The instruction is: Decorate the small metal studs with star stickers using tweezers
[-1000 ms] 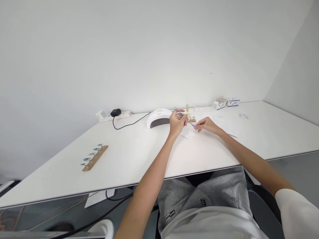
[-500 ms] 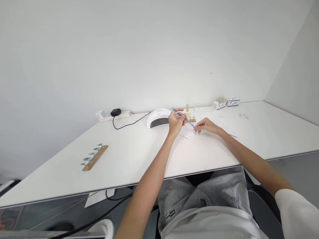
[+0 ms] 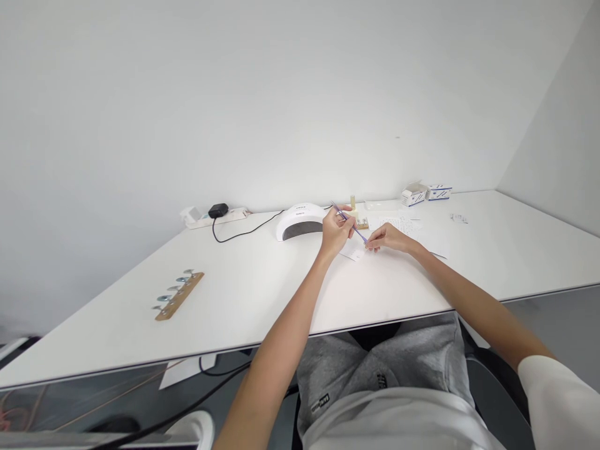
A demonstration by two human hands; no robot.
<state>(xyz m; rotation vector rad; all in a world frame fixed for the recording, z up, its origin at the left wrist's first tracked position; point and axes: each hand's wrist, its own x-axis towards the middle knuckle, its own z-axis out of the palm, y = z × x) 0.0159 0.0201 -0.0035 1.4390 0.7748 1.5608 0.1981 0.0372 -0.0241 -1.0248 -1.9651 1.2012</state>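
In my left hand [image 3: 336,231] is a slim purple stick-shaped tool [image 3: 347,219], held like a pen and slanting down to the right. Its lower tip meets the fingertips of my right hand [image 3: 385,237]. Those right fingers are pinched together; whatever small thing lies between them is too small to make out. Beneath the fingertips a small white printed card [image 3: 354,251] lies on the table. Just behind my hands are a pale yellow nail polish bottle [image 3: 353,203] and a short wooden holder with small metal pieces [image 3: 362,224], both partly covered.
A white nail lamp [image 3: 300,215] stands left of my hands, its cord running to a power strip [image 3: 239,214] with a black adapter [image 3: 218,210]. A wooden strip with several metal discs [image 3: 180,297] lies front left. Behind are printed paper [image 3: 404,226], a white tray [image 3: 382,205] and small boxes [image 3: 413,195].
My left hand has shifted slightly to the right and the purple tool tilts more steeply, its tip nearer the right fingertips. My right hand has hardly moved.
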